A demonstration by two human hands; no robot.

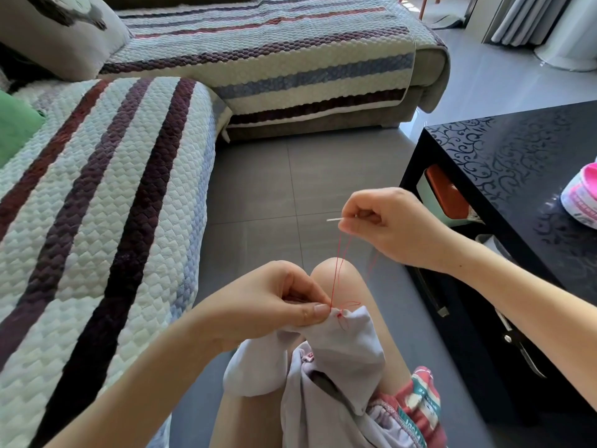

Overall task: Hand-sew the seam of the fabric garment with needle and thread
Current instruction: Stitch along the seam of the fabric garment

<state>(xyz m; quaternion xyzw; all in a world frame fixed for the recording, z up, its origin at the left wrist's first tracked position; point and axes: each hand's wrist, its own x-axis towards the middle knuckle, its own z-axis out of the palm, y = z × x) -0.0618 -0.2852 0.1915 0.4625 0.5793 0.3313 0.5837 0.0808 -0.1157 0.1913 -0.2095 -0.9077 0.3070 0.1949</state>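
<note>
A pale lilac fabric garment [349, 347] lies over my lap and knee. My left hand [274, 302] pinches its upper edge between thumb and fingers, right beside a few red stitches [340, 315]. My right hand [387, 221] is raised above and to the right, pinching a silver needle [334, 219] whose tip points left. Red thread [337, 270] runs doubled from the needle down to the stitches, nearly taut, with a small loose loop by the fabric.
A striped quilted sofa [106, 195] fills the left and back. A black patterned table [517, 163] stands close on the right, with a pink and white object [581, 195] on top. Scissors [520, 347] lie on its lower shelf. Grey tiled floor [274, 189] lies ahead.
</note>
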